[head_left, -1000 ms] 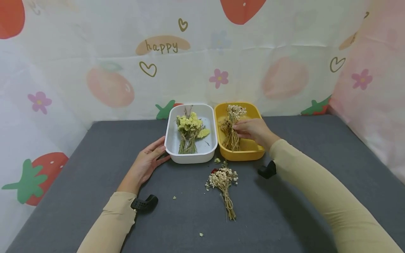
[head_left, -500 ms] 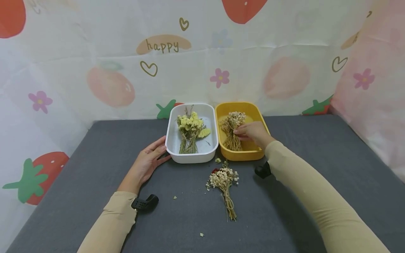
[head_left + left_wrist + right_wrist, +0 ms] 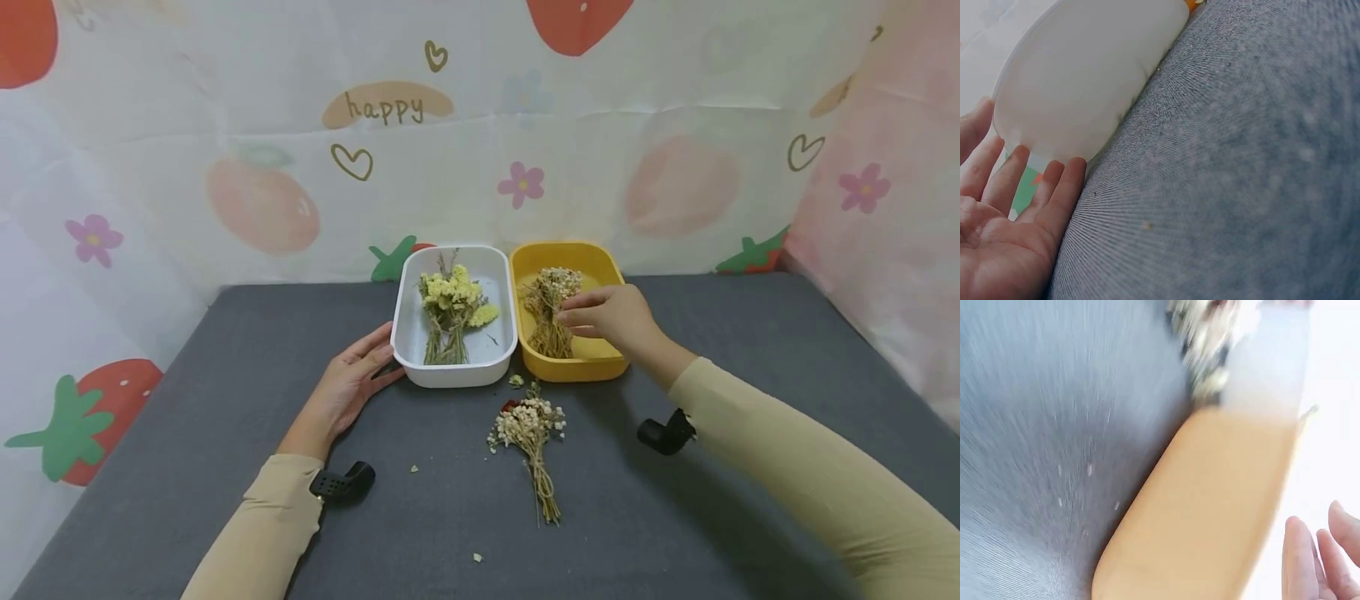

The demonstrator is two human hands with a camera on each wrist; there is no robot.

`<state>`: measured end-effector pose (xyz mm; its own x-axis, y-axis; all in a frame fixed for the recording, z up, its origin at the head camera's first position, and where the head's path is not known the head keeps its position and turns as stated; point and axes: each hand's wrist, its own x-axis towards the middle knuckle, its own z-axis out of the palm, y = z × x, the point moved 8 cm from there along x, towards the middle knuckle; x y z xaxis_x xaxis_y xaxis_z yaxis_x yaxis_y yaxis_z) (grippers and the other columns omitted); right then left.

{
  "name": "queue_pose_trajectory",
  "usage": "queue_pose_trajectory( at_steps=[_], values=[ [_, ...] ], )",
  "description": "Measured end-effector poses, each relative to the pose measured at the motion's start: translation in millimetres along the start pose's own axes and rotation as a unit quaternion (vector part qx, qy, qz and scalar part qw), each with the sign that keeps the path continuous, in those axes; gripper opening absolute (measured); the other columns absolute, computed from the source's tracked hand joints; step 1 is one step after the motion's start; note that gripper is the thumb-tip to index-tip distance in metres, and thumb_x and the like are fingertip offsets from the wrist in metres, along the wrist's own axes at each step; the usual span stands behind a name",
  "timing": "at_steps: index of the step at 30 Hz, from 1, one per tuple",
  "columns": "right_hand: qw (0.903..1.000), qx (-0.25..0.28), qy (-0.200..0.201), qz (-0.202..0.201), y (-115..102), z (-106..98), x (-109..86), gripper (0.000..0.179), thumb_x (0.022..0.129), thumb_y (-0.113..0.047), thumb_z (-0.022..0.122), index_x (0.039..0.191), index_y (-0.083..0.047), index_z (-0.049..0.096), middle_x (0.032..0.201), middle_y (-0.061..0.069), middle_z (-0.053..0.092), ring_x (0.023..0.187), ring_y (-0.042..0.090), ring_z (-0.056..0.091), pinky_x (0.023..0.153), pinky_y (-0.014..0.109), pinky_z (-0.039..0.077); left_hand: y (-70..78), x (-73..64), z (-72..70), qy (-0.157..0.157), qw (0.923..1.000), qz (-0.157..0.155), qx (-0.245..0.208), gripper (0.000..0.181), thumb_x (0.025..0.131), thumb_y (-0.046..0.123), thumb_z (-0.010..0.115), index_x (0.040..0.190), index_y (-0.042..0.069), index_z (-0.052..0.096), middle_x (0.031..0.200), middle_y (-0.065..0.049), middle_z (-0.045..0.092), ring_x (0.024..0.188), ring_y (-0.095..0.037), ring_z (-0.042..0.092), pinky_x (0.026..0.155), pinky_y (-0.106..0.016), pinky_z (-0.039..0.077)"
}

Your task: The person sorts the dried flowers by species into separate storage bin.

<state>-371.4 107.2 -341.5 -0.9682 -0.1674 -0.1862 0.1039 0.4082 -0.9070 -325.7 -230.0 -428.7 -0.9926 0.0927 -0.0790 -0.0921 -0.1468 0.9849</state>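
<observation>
My left hand (image 3: 348, 383) rests its straight fingers against the side of a white tray (image 3: 454, 377), which holds bunches of dried yellow flowers (image 3: 452, 292). Beside that tray stands a yellow tray (image 3: 577, 370). In it lie bunches of dried flowers, a cream-white one (image 3: 558, 283) among them. My right hand (image 3: 618, 317) is over the yellow tray's right side, fingers extended and close to the stems, gripping nothing. In the right wrist view, the fingers (image 3: 1300, 556) are beyond the yellow tray's rim, apart from any flowers.
On the grey tabletop (image 3: 262, 400), in front of the trays, lies a tied bunch of white dried flowers (image 3: 528, 442) with a red bloom. Small petal bits are scattered nearby. A printed curtain (image 3: 465, 192) rises directly behind the trays.
My right hand lowered the cream-white bunch into the yellow tray, let go of it and drew slightly right, the forearm swinging outward. The left hand has stayed at the white tray.
</observation>
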Motion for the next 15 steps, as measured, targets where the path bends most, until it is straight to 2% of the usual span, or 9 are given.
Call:
queue_pose_trajectory(
  at_steps=[7,11,15],
  values=[
    [0.9973,0.039,-0.061,-0.013,2.8,4.9,-47.7,0.048,0.088,-0.019,0.078,0.126,0.007,0.064,0.101,0.000,0.075,0.094,0.014,0.074,0.093,0.039,0.060,2.8,-0.6,1.9,-0.005,1.0000,0.005,0.005,0.059,0.105,0.020,0.052,0.158,0.010,0.029,0.165,-0.006,0.027,0.149,-0.026,0.032,0.120,-0.050,0.036],
    [0.9941,0.059,-0.089,-0.017,12.6,12.3,-65.4,0.051,0.088,-0.017,0.077,0.128,0.009,0.061,0.100,-0.001,0.076,0.094,0.016,0.075,0.095,0.043,0.059,2.8,-1.4,2.1,-0.004,1.0000,0.002,0.008,0.060,0.104,0.021,0.053,0.158,0.011,0.028,0.165,-0.006,0.026,0.149,-0.025,0.032,0.120,-0.050,0.037],
    [0.9934,0.043,-0.106,-0.009,23.3,19.6,-76.9,0.046,0.089,-0.020,0.077,0.123,0.007,0.065,0.103,0.003,0.076,0.099,0.022,0.074,0.095,0.044,0.059,2.1,-1.0,2.5,-0.003,1.0000,0.003,0.005,0.060,0.104,0.021,0.053,0.158,0.010,0.029,0.165,-0.006,0.027,0.148,-0.024,0.034,0.120,-0.050,0.037]
  ],
)
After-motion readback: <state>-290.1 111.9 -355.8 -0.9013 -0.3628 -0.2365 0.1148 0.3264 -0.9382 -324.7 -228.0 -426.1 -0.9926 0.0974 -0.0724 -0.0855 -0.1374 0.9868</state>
